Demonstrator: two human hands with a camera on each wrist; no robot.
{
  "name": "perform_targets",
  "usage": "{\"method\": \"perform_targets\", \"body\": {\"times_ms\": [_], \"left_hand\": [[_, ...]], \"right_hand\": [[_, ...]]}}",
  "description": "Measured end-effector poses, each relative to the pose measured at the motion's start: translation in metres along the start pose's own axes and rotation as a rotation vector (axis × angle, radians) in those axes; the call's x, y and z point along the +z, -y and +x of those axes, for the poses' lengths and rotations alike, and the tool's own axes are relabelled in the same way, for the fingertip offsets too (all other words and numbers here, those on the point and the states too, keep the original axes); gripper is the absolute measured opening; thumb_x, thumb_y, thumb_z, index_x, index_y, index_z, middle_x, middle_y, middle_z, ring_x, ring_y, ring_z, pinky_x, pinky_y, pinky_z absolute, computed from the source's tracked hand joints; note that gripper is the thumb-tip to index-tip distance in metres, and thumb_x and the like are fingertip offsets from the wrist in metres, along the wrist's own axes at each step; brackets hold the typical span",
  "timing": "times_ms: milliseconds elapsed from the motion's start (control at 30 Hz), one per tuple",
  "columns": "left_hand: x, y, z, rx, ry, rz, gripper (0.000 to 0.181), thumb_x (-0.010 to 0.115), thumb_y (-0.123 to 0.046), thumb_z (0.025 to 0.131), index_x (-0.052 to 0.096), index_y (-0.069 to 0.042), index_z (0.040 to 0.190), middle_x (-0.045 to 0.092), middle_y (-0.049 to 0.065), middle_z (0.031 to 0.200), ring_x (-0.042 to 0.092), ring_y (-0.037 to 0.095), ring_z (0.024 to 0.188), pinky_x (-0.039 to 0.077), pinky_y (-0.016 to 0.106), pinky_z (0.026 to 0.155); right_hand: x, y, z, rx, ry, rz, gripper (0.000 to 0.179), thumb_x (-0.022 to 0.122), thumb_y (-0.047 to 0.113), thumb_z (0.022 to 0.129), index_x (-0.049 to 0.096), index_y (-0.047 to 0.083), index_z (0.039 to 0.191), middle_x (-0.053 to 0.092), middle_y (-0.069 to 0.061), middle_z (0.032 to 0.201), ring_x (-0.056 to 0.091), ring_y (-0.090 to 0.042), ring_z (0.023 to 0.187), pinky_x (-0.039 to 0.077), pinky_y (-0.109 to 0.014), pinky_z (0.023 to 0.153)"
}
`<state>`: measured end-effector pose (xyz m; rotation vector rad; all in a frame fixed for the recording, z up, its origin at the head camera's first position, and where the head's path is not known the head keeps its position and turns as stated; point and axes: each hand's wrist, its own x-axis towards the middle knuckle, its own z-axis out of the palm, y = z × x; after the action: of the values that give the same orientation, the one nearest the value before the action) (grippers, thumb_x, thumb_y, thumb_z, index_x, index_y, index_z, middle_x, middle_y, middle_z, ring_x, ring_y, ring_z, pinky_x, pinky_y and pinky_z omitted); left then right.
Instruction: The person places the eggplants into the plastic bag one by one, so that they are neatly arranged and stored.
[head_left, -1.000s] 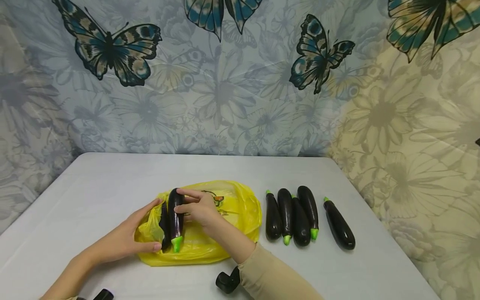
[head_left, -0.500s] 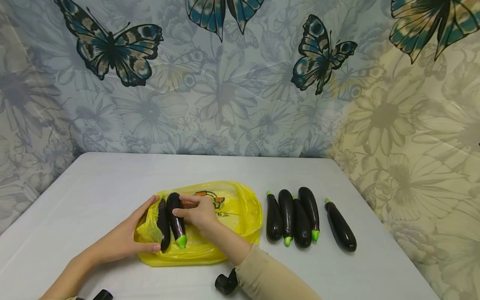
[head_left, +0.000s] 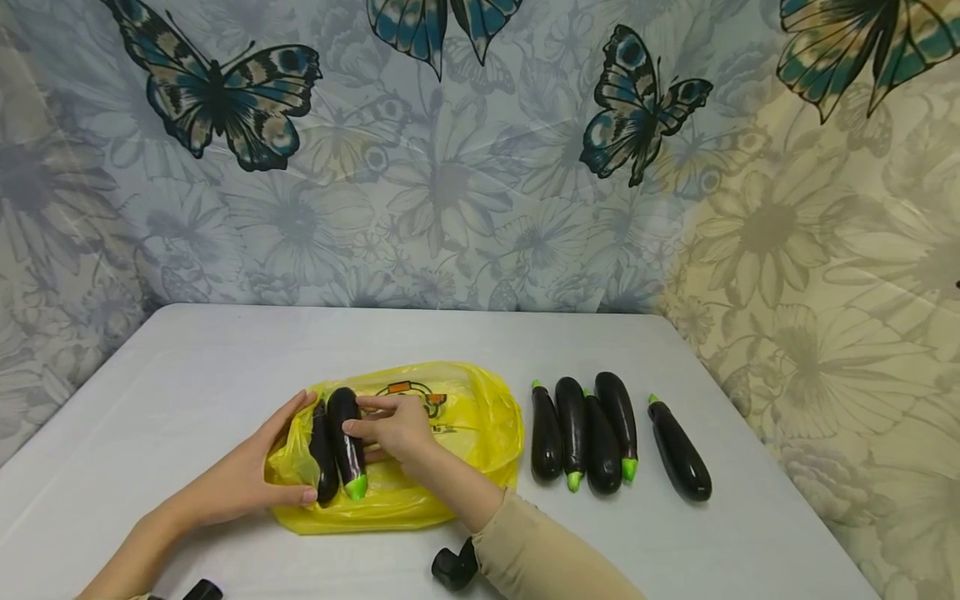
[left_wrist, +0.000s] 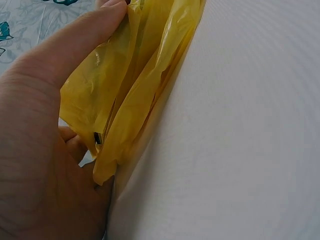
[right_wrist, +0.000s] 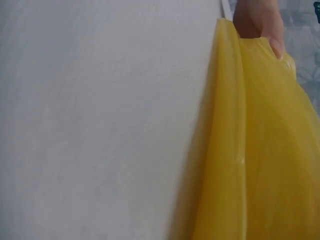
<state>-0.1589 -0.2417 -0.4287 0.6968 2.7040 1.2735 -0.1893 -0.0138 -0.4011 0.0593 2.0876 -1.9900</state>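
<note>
The left hand [head_left: 255, 479] grips the bag [head_left: 483, 417] from nine o'clock, likely steadying it. The right hand [head_left: 401, 429], partly hidden, seemingly pinches an eggplant [head_left: 347, 446].

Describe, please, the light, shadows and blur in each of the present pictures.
Head view: fairly sharp, small glints on the eggplants, patterned wall bluish in the middle, yellowish at right; left wrist view: dimmer, soft shadow beside the yellow bag; right wrist view: also dim, soft in detail.
</note>
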Motion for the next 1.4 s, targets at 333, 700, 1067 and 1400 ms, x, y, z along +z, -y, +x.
{"method": "perform_targets", "body": {"times_ms": [333,700,1067,1400], "left_hand": [[-0.0003,0.0020,-0.0018,0.001,0.013,0.007,0.115,0.084,-0.035,0.077,0.004,-0.025,0.160,0.019,0.005,0.161,0.020,0.040,0.141,0.023,0.072,0.102],[0.0002,0.0023,-0.0040,0.008,0.018,0.002,0.114,0.084,-0.033,0.077,0.005,-0.024,0.160,0.021,0.005,0.161,0.022,0.040,0.140,0.024,0.072,0.101],[-0.0001,0.0013,-0.0034,0.013,0.018,0.005,0.114,0.084,-0.033,0.077,0.006,-0.026,0.160,0.021,0.004,0.161,0.022,0.039,0.139,0.025,0.072,0.100],[0.0006,-0.0013,-0.0019,-0.001,0.021,0.003,0.113,0.083,-0.035,0.077,0.006,-0.026,0.160,0.021,0.005,0.161,0.022,0.040,0.139,0.025,0.072,0.100]], "right_hand": [[0.0038,0.0010,-0.0024,0.017,-0.016,-0.001,0.036,0.080,0.005,0.081,0.074,0.010,0.116,0.068,-0.006,0.082,0.067,-0.021,0.067,0.059,-0.039,0.058],[0.0056,-0.0022,-0.0047,0.013,-0.023,0.019,0.036,0.080,0.003,0.081,0.074,0.011,0.116,0.064,-0.008,0.083,0.067,-0.021,0.067,0.059,-0.037,0.057],[0.0025,-0.0020,-0.0046,0.016,-0.008,0.031,0.036,0.079,0.004,0.082,0.074,0.011,0.116,0.065,-0.008,0.085,0.068,-0.022,0.070,0.059,-0.038,0.058],[0.0007,-0.0019,-0.0053,0.021,-0.002,0.039,0.036,0.078,0.004,0.083,0.073,0.012,0.117,0.064,-0.008,0.087,0.068,-0.022,0.072,0.059,-0.038,0.059]]}}
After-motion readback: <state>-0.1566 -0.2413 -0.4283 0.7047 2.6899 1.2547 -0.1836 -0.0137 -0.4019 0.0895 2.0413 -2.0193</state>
